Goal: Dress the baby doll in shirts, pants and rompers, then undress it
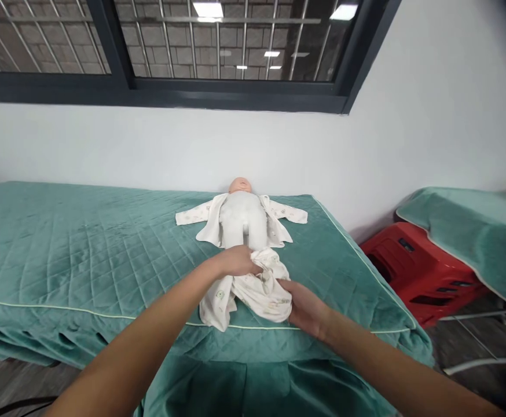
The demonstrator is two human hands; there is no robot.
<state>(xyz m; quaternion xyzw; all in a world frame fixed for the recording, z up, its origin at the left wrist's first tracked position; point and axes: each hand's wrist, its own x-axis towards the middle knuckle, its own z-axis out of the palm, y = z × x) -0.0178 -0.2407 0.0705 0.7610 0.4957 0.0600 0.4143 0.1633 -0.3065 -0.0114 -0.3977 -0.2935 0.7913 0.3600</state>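
Note:
A baby doll with a white cloth body lies on its back, head toward the wall. A white printed jacket is on it, sleeves spread and front open. Below the doll's legs, white printed baby pants are bunched up between my hands. My left hand is closed on the upper part of the pants, by the doll's lower legs. On the right side my right hand grips the pants' edge, its fingers partly hidden by the fabric. The doll's feet are hidden behind my left hand and the cloth.
The doll lies on a bed with a green quilted cover, piped along its edge. Behind it stand a white wall and a dark-framed window. To the right are a red plastic object and another green-covered surface.

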